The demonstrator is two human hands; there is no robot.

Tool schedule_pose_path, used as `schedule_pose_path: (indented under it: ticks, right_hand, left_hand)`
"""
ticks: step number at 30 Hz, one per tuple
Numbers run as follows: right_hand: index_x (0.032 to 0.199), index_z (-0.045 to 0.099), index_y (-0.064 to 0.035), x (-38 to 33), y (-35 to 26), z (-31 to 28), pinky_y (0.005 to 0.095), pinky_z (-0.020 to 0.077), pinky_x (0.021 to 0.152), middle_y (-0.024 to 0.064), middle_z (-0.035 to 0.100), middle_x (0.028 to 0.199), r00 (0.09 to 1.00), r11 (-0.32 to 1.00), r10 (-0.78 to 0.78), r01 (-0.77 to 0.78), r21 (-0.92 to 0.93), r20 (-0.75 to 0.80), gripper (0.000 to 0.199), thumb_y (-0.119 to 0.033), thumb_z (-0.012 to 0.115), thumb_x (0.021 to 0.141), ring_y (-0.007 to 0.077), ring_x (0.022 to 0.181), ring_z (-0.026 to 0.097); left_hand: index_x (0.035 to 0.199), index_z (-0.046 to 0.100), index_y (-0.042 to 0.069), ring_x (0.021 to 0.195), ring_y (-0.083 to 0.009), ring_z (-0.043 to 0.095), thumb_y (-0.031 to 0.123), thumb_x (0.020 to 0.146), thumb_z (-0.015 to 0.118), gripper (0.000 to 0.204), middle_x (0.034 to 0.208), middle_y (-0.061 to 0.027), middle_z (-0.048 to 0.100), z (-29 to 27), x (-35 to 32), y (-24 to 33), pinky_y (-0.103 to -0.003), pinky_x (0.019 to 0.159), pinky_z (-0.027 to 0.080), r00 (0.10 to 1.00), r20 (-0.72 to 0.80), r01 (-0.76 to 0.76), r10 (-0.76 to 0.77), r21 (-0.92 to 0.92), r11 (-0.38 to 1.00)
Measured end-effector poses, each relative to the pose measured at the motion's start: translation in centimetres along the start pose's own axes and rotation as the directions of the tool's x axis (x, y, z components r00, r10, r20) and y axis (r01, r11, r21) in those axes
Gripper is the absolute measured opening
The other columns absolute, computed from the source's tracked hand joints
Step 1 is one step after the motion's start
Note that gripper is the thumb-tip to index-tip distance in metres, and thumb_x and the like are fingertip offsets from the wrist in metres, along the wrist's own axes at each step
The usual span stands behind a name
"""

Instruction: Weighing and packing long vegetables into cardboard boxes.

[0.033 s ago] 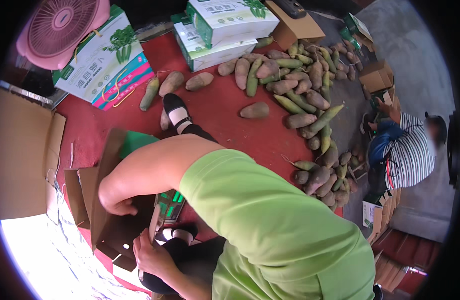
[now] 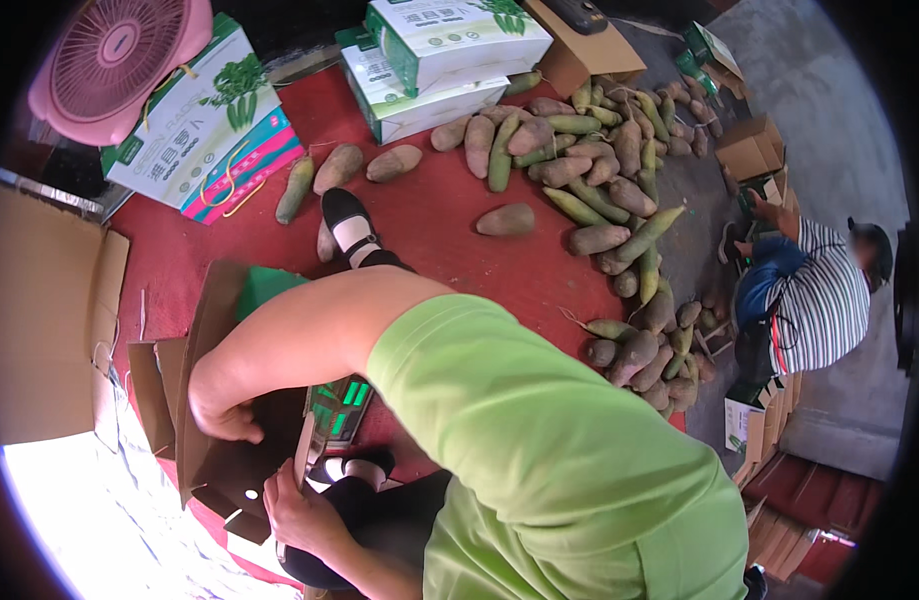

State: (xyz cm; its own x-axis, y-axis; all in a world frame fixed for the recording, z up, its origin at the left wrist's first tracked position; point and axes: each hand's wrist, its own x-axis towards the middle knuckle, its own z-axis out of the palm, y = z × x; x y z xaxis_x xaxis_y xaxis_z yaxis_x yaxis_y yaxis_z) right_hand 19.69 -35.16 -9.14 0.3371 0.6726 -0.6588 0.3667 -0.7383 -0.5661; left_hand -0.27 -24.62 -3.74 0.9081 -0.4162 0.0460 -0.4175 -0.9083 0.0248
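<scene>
A brown cardboard box (image 2: pixel 211 310) with raised flaps stands in front of me. My right hand (image 2: pixel 227 412) reaches down inside it, fingers loosely bent and thumb apart, with nothing visible in them. My left hand (image 2: pixel 304 512) is closed round the upright near edge of the box, a cardboard flap (image 2: pixel 305 448). Beside the flap a scale display (image 2: pixel 341 405) glows green, partly covered by my right arm. The bottom of the box is in shadow, so its contents cannot be made out.
Green and brownish radishes (image 2: pixel 599 190) lie heaped on the red mat (image 2: pixel 449 260). White-and-green cartons (image 2: pixel 424 110) are stacked at the back. A pink fan (image 2: pixel 119 45) stands far left, by a large cardboard piece (image 2: pixel 44 320). A person in stripes (image 2: pixel 819 300) crouches at right among boxes.
My right hand has shifted slightly left and down within the box. My left hand keeps its grip on the flap. The whole view has moved a little.
</scene>
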Motion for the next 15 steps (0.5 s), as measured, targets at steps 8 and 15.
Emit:
schedule_pose_path:
  ticks: [8,15]
  right_hand:
    - [0.098,0.068,-0.004,-20.4,5.9,7.6,0.0338,0.0509,0.067,0.0094,0.069,0.086,-0.015,0.793,0.001,0.61,-0.009,-1.0,0.024,-0.015,0.067,0.078,0.0201,0.078,0.066]
    - [0.1,0.066,-0.01,-20.9,24.1,32.7,0.0438,0.0497,0.087,0.0153,0.064,0.109,-0.144,0.589,0.792,-0.076,0.804,-0.594,0.024,-0.019,0.063,0.078,0.0322,0.104,0.06]
  left_hand:
    - [0.095,0.07,0.012,0.082,-0.0274,0.066,0.013,0.08,0.063,0.016,0.089,-0.0036,0.067,0.9,-0.7,-1.1,-0.04,0.064,0.051,0.999,-0.053,0.016,-0.015,0.018,1.0]
    - [0.094,0.07,0.012,0.078,-0.0259,0.065,0.016,0.086,0.063,0.012,0.085,-0.0046,0.065,1.0,-0.5,-0.8,-0.039,0.062,0.05,0.996,-0.086,-0.037,0.036,-0.01,0.999]
